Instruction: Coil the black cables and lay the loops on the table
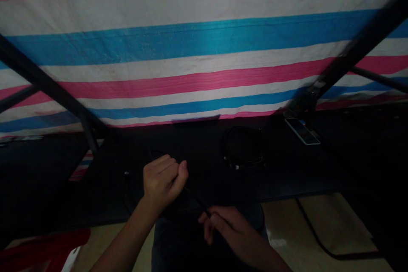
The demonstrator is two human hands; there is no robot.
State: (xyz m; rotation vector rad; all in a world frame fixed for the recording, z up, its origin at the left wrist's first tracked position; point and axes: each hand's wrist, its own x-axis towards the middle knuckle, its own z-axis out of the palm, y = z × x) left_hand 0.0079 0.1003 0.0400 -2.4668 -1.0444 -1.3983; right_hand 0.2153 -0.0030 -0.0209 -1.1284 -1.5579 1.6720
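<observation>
**Over the dark tabletop's (pixel 197 142) near side, a black cable (pixel 196 197) held at two points**

Fingers of the left hand (pixel 163 178) are curled in a fist around the cable; the right hand (pixel 226 224) pinches it between thumb and fingers, lower in view, with a short slanting stretch between them. Left of the left wrist is a pale-tipped dark cord (pixel 126 174), too dim to tell whether it joins the cable. Farther right lies a black coil (pixel 248 163), then a pale-edged phone (pixel 302 131). Behind hangs a striped sheet (pixel 204 4).
</observation>
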